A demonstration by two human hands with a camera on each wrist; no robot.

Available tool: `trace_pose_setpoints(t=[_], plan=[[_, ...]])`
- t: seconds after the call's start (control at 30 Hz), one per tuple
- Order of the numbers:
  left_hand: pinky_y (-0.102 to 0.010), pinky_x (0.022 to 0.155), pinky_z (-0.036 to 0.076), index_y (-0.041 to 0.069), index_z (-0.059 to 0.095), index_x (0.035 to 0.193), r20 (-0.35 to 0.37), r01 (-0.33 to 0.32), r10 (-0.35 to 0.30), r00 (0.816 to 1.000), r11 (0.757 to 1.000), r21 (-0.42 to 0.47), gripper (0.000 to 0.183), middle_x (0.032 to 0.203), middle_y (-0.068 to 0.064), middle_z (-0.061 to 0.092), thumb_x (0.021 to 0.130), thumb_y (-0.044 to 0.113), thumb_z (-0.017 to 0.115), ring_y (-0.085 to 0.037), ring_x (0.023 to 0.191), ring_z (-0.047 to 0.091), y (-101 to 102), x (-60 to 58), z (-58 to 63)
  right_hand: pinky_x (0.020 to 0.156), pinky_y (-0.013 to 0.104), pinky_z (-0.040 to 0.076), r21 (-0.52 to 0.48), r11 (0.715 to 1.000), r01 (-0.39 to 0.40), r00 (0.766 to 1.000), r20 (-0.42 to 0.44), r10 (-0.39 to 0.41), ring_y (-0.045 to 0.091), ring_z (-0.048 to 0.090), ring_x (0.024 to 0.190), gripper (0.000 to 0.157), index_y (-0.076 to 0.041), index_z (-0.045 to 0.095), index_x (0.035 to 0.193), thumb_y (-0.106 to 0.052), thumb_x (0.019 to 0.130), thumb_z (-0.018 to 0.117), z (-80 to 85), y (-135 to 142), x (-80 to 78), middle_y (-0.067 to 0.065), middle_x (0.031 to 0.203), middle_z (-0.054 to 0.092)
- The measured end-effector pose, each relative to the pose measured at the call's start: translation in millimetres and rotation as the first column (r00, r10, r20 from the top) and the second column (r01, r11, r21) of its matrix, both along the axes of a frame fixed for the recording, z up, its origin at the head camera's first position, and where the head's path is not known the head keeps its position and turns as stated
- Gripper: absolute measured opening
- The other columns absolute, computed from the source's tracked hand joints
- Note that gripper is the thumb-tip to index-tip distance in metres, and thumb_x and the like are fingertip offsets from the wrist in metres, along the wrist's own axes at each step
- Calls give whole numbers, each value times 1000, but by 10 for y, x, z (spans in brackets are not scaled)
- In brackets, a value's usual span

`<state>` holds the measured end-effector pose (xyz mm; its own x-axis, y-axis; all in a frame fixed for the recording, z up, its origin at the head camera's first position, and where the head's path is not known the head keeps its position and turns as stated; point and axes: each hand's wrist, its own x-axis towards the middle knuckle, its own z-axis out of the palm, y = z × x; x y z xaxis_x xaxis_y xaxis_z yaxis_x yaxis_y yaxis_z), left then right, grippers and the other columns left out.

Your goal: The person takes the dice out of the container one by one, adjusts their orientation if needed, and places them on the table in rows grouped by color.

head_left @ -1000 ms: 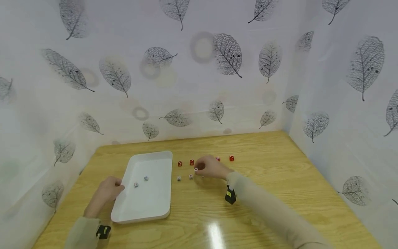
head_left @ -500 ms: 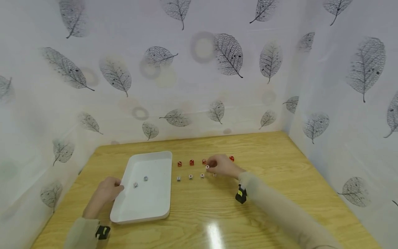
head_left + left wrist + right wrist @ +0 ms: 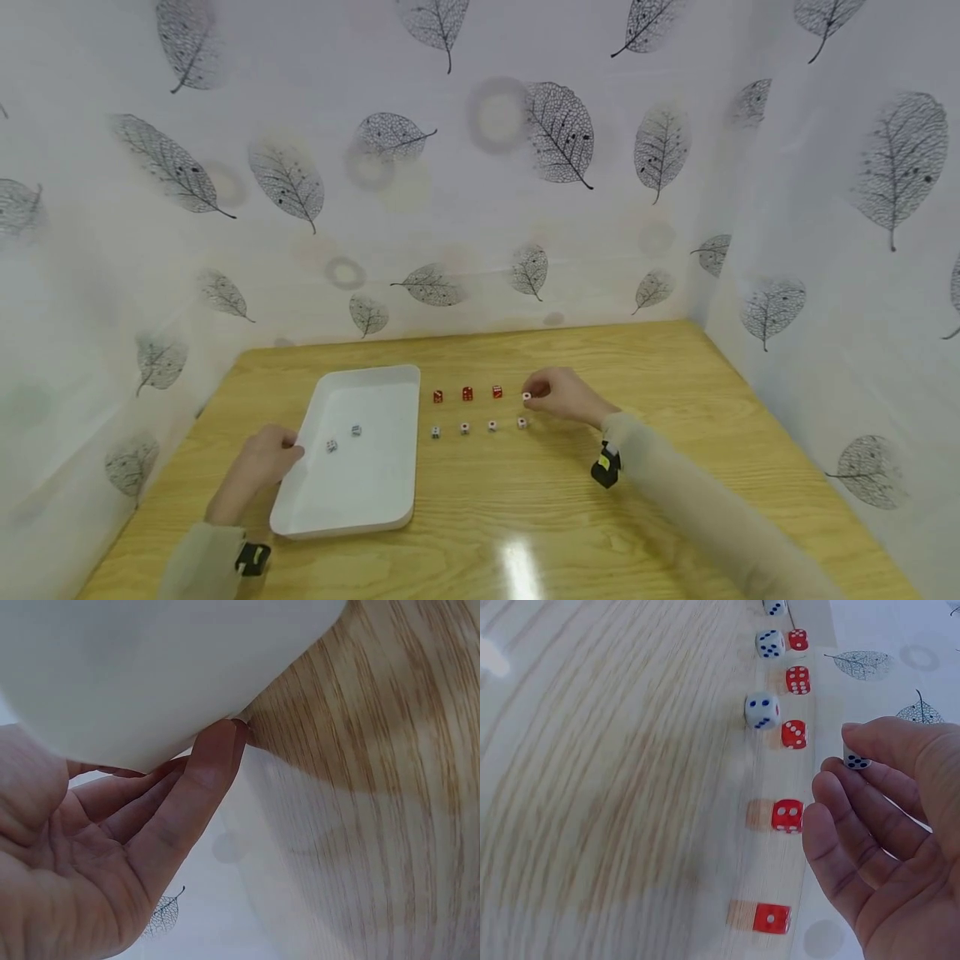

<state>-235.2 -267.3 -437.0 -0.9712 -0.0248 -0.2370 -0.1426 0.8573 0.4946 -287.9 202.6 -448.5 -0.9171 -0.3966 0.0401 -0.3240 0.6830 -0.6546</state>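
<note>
My right hand (image 3: 566, 396) pinches a white die (image 3: 856, 759) between thumb and forefinger, raised over the far part of the table. Below it in the right wrist view lies a row of red dice, among them one showing a single dot (image 3: 772, 919) and one at the row's middle (image 3: 787, 815). In the head view my hand hides part of this row. A second row, of white dice (image 3: 492, 426), lies nearer to me. At the left, my left hand (image 3: 261, 458) grips the edge of a white tray (image 3: 367, 492), fingers curled against its underside in the left wrist view.
Two white dice (image 3: 356, 430) lie inside the tray, towards its left side. The wooden table (image 3: 600, 542) is bordered by a white leaf-print curtain (image 3: 450, 200) at the back and both sides.
My right hand has moved right along the rows with the white die, uncovering dice to its left. The left hand keeps its place on the tray. The head view has shifted slightly.
</note>
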Motion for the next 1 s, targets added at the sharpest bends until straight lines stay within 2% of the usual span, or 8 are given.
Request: trace_pose_setpoints(t=[0.1, 0.23, 0.47, 0.77, 1.0], plan=[[-32, 63, 51, -17, 57, 117, 4, 3, -3, 1000, 1000, 13, 36, 96, -22, 64, 94, 9, 50, -24, 80, 59, 2, 10, -14, 81, 32, 56, 15, 1000, -1, 1000, 10, 1, 13, 65, 88, 20, -4, 71, 104, -14, 87, 72, -18, 79, -4, 1, 95, 71], [-31, 60, 48, -15, 62, 109, -27, 19, -19, 999, 1000, 4, 30, 86, -16, 64, 93, 8, 50, -23, 74, 56, -1, -2, -3, 84, 34, 56, 15, 1000, 11, 1000, 15, -12, 14, 66, 89, 18, -5, 72, 103, -13, 87, 72, -30, 172, -23, 2, 95, 72], [-33, 63, 52, -18, 57, 117, -25, 15, -16, 1000, 999, -34, 37, 100, -25, 64, 93, 9, 51, -25, 80, 59, -7, -17, 17, 83, 36, 56, 24, 1000, 14, 1000, 9, -15, 15, 67, 87, 17, -3, 73, 102, -11, 86, 73, -43, 258, -23, 3, 94, 73], [-36, 67, 54, -20, 53, 122, -13, 9, -9, 1000, 998, -56, 41, 107, -30, 62, 93, 10, 52, -28, 85, 60, 5, -21, 21, 84, 34, 55, 86, 996, 33, 998, 47, -38, 13, 64, 87, 11, -10, 73, 95, -13, 85, 74, -103, 257, 18, -1, 91, 71], [-34, 65, 52, -19, 56, 118, -11, 4, -4, 1000, 999, -50, 37, 101, -27, 63, 93, 9, 52, -27, 82, 59, 10, -19, 23, 85, 36, 55, 119, 993, 2, 998, 62, -9, 14, 63, 88, 11, -11, 74, 92, -9, 82, 75, -112, 266, 50, -1, 91, 70]])
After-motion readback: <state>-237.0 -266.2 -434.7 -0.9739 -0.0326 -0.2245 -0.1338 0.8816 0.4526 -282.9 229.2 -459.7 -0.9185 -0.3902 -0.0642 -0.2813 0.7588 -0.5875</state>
